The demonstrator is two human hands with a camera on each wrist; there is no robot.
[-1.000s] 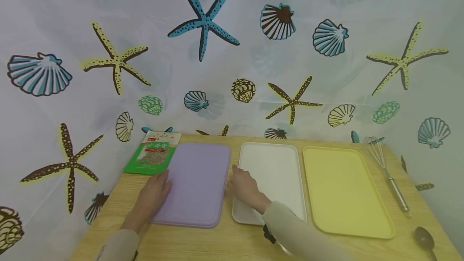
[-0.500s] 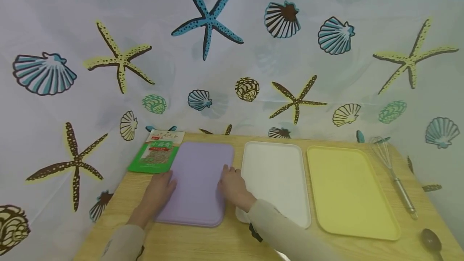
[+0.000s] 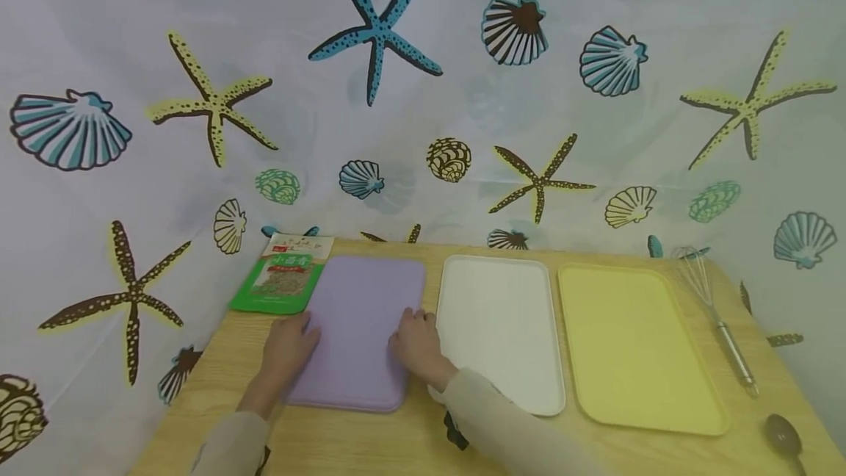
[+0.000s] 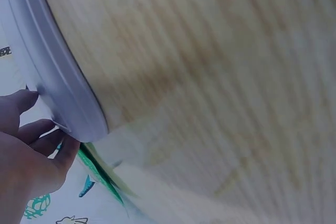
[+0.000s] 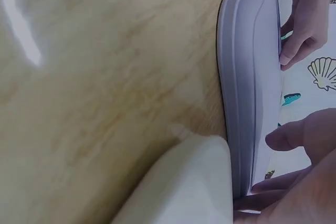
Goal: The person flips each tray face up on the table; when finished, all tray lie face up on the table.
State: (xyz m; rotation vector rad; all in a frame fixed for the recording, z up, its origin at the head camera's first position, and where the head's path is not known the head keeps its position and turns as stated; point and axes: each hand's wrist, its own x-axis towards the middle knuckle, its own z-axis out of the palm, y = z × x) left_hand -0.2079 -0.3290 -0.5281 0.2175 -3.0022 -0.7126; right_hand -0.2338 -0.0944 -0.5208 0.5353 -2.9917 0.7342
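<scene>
A purple tray (image 3: 360, 329) lies on the wooden table, its layered rim plain in both wrist views. My left hand (image 3: 287, 347) grips its left edge, with the thumb at the top and the fingers curled against the side in the left wrist view. On the opposite edge my right hand (image 3: 418, 344) holds the tray; in the right wrist view the fingers (image 5: 273, 184) go round the rim and the thumb bends over the top. The parts of the fingertips behind the rim are hidden. To the right lies a white tray (image 3: 496, 322), partly covered by my right forearm.
Beyond my left hand lies a green seasoning packet (image 3: 284, 278), close to the purple tray's upper left corner. Farther right are a yellow tray (image 3: 637, 344), a whisk (image 3: 723, 333) and a dark spoon (image 3: 783, 435). A curtain (image 3: 423, 116) with sea prints hangs behind the table.
My right hand has moved left from the white tray's left edge onto the purple tray's right edge. My left hand stays at the left edge. The purple tray looks unmoved.
</scene>
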